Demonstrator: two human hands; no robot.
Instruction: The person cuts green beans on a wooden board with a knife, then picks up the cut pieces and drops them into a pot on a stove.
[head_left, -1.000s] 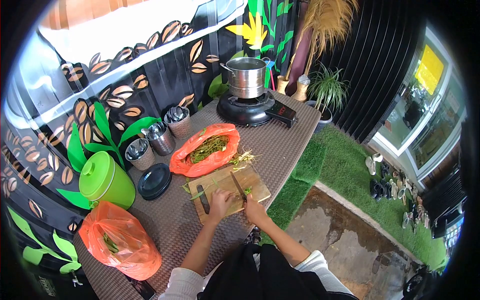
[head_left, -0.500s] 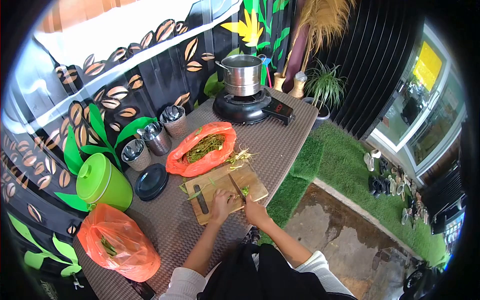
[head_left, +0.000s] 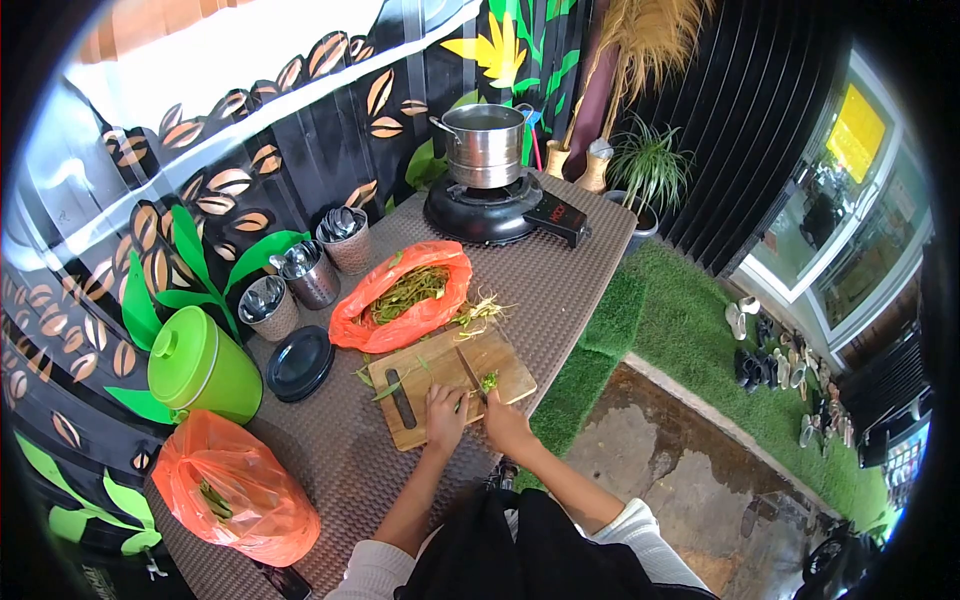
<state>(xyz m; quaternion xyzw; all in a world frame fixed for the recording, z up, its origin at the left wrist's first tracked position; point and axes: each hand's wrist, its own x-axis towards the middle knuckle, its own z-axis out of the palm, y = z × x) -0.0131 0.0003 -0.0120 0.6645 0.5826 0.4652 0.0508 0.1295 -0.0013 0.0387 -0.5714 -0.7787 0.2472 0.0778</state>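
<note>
My right hand point(head_left: 508, 424) is wrapped round the handle of a knife point(head_left: 469, 368), its blade lying over the wooden cutting board point(head_left: 415, 425). Beside the blade, my left hand point(head_left: 446, 412) is closed on the board, its fingertips curled round thin green stalks that show only in part. A small heap of chopped green pieces point(head_left: 489, 381) lies just right of the knife. Loose green leaves rest near the board's handle slot. Behind the board, an open orange plastic bag point(head_left: 350, 325) holds many green stalks, with pale trimmed ends point(head_left: 484, 312) on the table next to it.
A steel pot point(head_left: 485, 150) sits on a black portable stove point(head_left: 480, 215) at the back. Along the left stand several cups of cutlery point(head_left: 309, 277), black plates point(head_left: 300, 364), a green lidded container point(head_left: 205, 365) and another orange bag point(head_left: 240, 495). The table's right edge runs near the board.
My left hand has shifted slightly and its fingers are bunched more tightly. The knife stays in my right hand, which has moved very little. The view has tilted a touch.
</note>
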